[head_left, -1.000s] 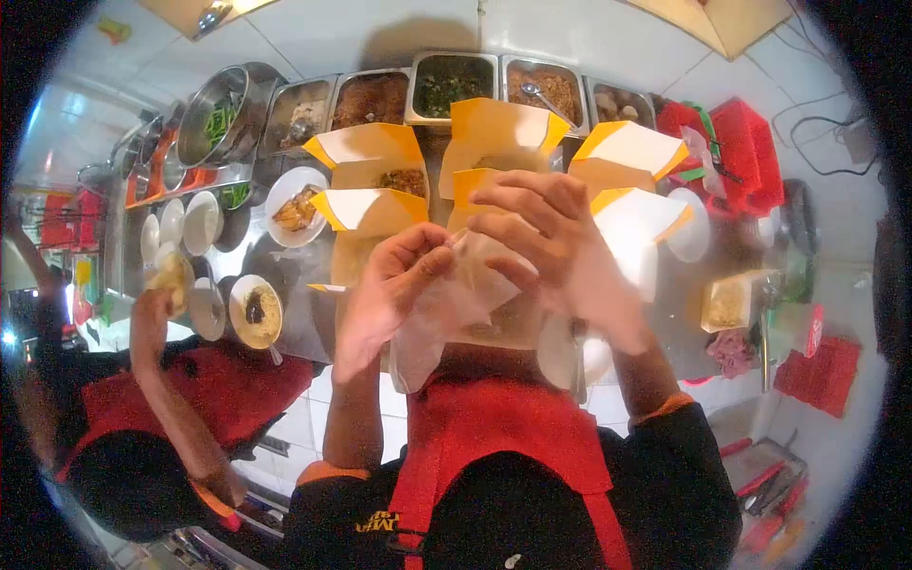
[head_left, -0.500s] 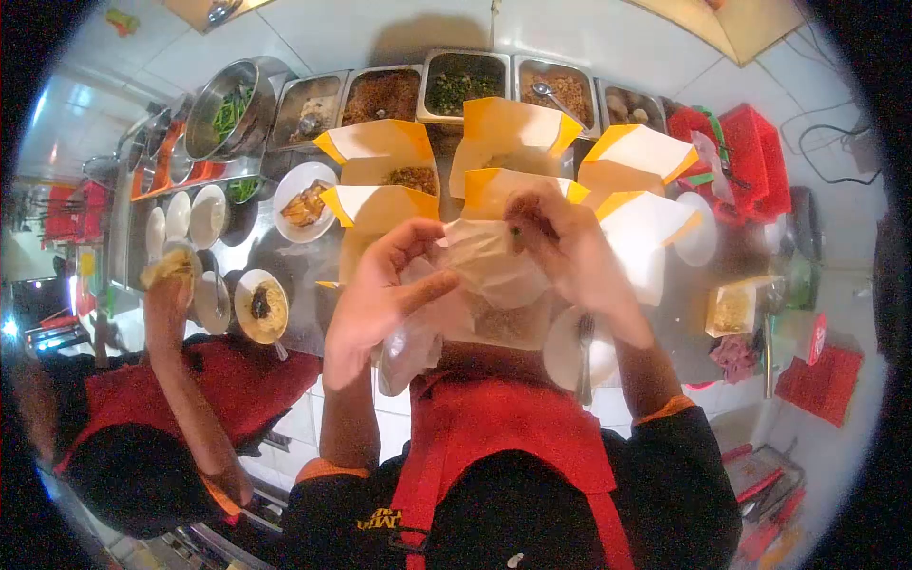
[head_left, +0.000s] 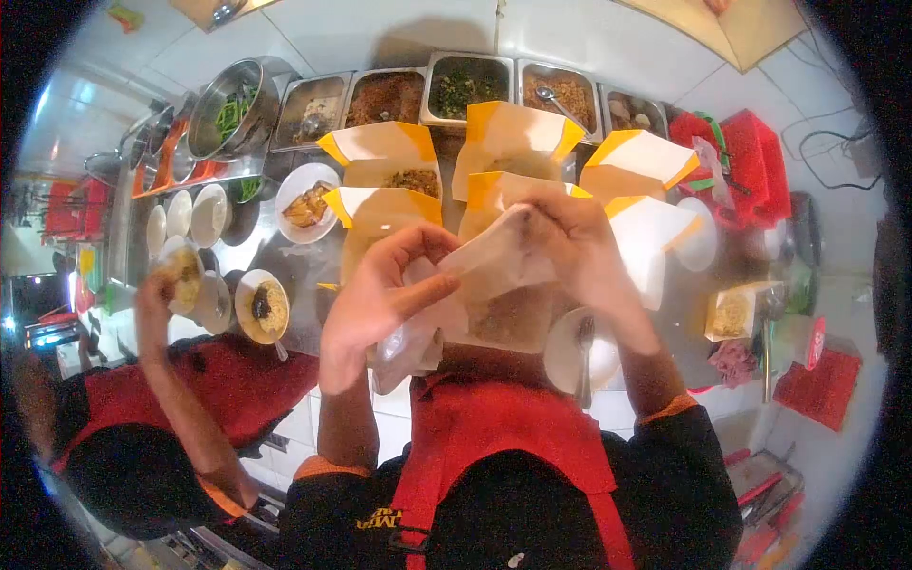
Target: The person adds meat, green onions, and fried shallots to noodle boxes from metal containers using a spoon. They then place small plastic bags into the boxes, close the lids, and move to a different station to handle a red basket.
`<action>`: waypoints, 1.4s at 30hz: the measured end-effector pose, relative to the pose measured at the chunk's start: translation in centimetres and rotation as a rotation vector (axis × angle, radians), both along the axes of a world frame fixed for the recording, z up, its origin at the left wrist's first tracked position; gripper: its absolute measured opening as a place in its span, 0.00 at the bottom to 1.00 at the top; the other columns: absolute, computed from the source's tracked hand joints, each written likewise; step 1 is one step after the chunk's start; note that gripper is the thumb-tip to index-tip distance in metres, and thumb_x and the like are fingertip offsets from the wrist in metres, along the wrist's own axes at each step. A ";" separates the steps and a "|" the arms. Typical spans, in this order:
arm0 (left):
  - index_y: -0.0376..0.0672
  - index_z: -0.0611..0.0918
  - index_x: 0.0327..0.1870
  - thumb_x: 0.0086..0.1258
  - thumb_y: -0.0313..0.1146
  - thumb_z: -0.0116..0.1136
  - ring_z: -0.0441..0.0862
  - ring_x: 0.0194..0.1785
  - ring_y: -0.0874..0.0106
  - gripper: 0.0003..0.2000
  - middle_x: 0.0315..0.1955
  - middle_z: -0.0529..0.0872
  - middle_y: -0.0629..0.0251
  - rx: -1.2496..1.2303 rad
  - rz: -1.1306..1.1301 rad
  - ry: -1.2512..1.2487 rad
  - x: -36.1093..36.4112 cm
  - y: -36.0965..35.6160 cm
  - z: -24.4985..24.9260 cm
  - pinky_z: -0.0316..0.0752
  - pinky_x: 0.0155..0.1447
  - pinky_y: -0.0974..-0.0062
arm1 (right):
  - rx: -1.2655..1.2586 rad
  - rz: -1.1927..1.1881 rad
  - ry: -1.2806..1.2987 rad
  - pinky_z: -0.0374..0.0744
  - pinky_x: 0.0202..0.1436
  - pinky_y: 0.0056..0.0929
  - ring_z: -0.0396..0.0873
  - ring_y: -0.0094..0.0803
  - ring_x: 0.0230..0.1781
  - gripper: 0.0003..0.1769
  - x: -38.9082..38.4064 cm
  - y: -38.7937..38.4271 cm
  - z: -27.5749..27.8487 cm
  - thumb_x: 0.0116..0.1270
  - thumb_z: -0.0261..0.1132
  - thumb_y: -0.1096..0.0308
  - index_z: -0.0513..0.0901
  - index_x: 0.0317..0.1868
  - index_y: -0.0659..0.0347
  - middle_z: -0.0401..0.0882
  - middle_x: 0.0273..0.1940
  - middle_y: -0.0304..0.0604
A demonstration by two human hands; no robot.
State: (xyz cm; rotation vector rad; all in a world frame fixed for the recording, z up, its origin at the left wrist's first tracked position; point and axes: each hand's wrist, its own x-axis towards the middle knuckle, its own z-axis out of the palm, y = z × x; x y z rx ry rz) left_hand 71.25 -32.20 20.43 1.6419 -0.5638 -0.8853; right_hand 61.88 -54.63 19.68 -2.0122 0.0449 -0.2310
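Note:
A thin, translucent plastic bag (head_left: 492,255) is stretched between my hands above the counter. My left hand (head_left: 385,290) pinches its left edge between thumb and fingers. Bunched near the upper right corner of the bag, the fingers of my right hand (head_left: 570,242) grip it too; its contents cannot be made out. Just beyond stand several open paper takeaway boxes (head_left: 521,138) with yellow edges, some with food inside. Below my left wrist lies another clear plastic bag (head_left: 407,350). A white plate (head_left: 560,356) with a spoon (head_left: 585,366) sits under my right forearm.
Metal trays of toppings (head_left: 465,90) line the wall. To the left are a bowl of greens (head_left: 228,119), a plate of browned food (head_left: 309,201) and a bowl of noodles (head_left: 275,309). A co-worker's hand (head_left: 157,294) holds a bowl there. Red baskets (head_left: 755,171) stand right.
My right hand has lifted and turned slightly, pulling the bag's right side up into a slanted edge. My left hand stays nearly in place. The co-worker's hand and bowl have shifted slightly.

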 end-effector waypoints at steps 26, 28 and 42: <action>0.39 0.83 0.44 0.58 0.24 0.63 0.81 0.49 0.50 0.12 0.45 0.83 0.52 0.539 0.177 -0.684 0.5 3.9 -6.5 0.76 0.54 0.59 | -0.221 0.312 0.080 0.78 0.43 0.47 0.83 0.54 0.39 0.14 18.2 3.9 -6.1 0.69 0.57 0.61 0.82 0.41 0.64 0.83 0.37 0.59; 0.40 0.83 0.45 0.57 0.24 0.62 0.81 0.49 0.50 0.13 0.45 0.83 0.52 0.518 0.185 -0.697 0.4 4.1 -6.5 0.76 0.54 0.58 | -0.421 0.286 0.002 0.80 0.44 0.47 0.83 0.53 0.39 0.15 21.1 6.5 -9.9 0.68 0.57 0.60 0.83 0.40 0.64 0.84 0.37 0.58; 0.43 0.82 0.47 0.63 0.30 0.60 0.81 0.48 0.50 0.12 0.46 0.82 0.54 0.555 0.200 -0.585 0.3 4.4 -6.5 0.77 0.53 0.56 | -1.021 0.373 -0.576 0.78 0.51 0.45 0.78 0.44 0.49 0.16 22.2 10.2 -16.1 0.55 0.63 0.68 0.80 0.46 0.59 0.78 0.43 0.46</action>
